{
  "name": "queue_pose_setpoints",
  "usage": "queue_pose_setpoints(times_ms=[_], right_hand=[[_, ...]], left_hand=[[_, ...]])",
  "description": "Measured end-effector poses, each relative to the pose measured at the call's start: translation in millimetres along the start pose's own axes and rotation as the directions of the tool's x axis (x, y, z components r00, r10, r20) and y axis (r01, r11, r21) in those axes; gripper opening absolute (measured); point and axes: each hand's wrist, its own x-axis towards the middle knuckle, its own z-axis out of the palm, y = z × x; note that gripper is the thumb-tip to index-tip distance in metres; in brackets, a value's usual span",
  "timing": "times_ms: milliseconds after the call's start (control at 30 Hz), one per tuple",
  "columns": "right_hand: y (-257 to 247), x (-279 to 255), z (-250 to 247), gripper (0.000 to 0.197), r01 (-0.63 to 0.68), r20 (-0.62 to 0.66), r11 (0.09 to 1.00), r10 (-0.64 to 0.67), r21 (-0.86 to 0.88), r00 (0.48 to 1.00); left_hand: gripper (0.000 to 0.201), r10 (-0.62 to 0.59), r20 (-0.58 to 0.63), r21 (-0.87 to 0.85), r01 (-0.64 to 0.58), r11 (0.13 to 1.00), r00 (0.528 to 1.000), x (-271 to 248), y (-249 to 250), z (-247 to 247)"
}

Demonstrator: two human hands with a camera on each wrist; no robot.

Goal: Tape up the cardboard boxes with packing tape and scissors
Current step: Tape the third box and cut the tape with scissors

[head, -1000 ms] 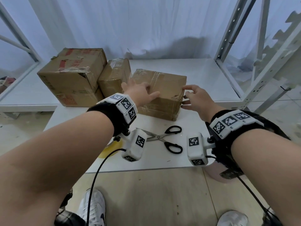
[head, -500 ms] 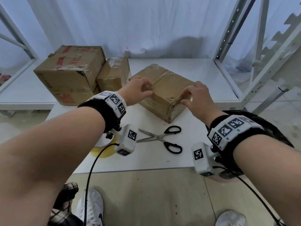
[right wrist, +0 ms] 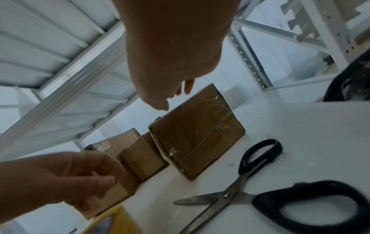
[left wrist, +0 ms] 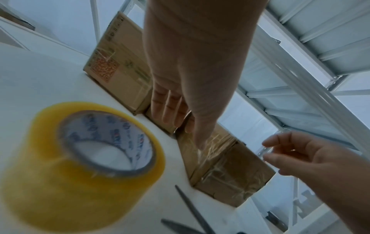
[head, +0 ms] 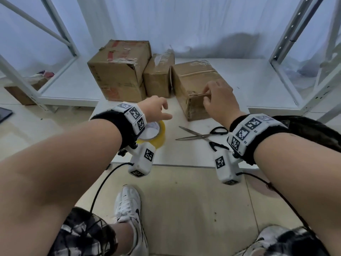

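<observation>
Head view: three cardboard boxes in a row at the back of the white table (head: 184,156); big box (head: 118,69) on the left, small box (head: 158,74) in the middle, near box (head: 193,85) on the right, long axis running away from the camera, short end face toward it. Right hand (head: 217,100) sits at its near top edge, fingers bent, touching the edge; whether it pinches anything I can't tell. Left hand (head: 156,109) hovers over the yellow packing tape roll (head: 156,133), fingers loose, holding nothing. Scissors (head: 203,134) lie flat, blades parted, tips pointing left toward the roll, handles to the right

Left wrist view: tape roll (left wrist: 80,166) lies flat, core hole up, untouched; left hand's fingers (left wrist: 170,107) straight. Near box (left wrist: 224,169) shows wrinkled clear tape on its end

Right wrist view: glossy tape on the near box (right wrist: 200,131); scissors (right wrist: 240,190) untouched beside it

Judgement: all boxes carry some tape already; I'd guess no fresh strip is started, roll and scissors both idle, so pull, stick and cut remain
</observation>
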Motion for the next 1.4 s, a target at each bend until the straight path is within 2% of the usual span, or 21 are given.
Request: queue_pose_setpoints(times_ms=[100, 233, 367, 600, 767, 900, 1000, 1067, 1233, 1300, 1400], right_hand=[[-8, -13, 2, 0.013, 0.063, 0.114, 0.994, -0.073, 0.090, 0.991], [-16, -27, 11, 0.020, 0.041, 0.274, 0.992, -0.073, 0.122, 0.959], [-22, -32, 16, 0.022, 0.000, 0.341, 0.990, -0.049, 0.143, 0.939], [-24, -30, 20, 0.022, -0.052, 0.417, 0.989, -0.009, 0.135, 0.909], [-22, -29, 23, 0.022, -0.106, 0.418, 0.981, 0.028, 0.165, 0.908], [-24, -29, 24, 0.030, -0.203, 0.400, 0.930, 0.067, 0.307, 0.914], [-35, -33, 24, 0.052, -0.304, 0.458, 0.859, 0.094, 0.411, 0.884], [-43, -35, 22, 0.066, -0.366, 0.499, 0.803, 0.099, 0.471, 0.861], [-54, -40, 9, 0.076, -0.471, 0.542, 0.642, 0.102, 0.604, 0.834], [-55, -44, 4, 0.087, -0.448, 0.488, 0.615, 0.116, 0.648, 0.865], [-52, -49, 5, 0.096, -0.356, 0.308, 0.621, 0.189, 0.698, 0.932]], left_hand=[[0.068, -0.066, 0.033, 0.053, 0.064, 0.997, 0.997, -8, -1, 13], [0.087, -0.157, 0.113, 0.161, 0.138, 0.977, 0.981, -12, -1, 31], [0.068, -0.110, 0.012, 0.246, 0.104, 0.964, 0.994, -12, 2, 41], [0.025, -0.015, -0.094, 0.253, 0.038, 0.967, 0.995, -7, 11, 42], [0.021, 0.012, -0.126, 0.224, 0.016, 0.974, 0.992, -6, 11, 43], [0.017, 0.078, -0.203, 0.115, -0.055, 0.992, 0.976, -16, -2, 34], [0.014, 0.100, -0.292, -0.063, -0.124, 0.990, 0.951, -28, -17, 19], [0.013, 0.094, -0.360, -0.257, -0.195, 0.946, 0.928, -37, -23, 9], [0.006, 0.056, -0.451, -0.536, -0.321, 0.781, 0.891, -53, -4, -4], [0.008, 0.029, -0.478, -0.609, -0.354, 0.710, 0.878, -52, 14, -6], [0.006, 0.005, -0.461, -0.678, -0.356, 0.643, 0.887, -46, 37, -5]])
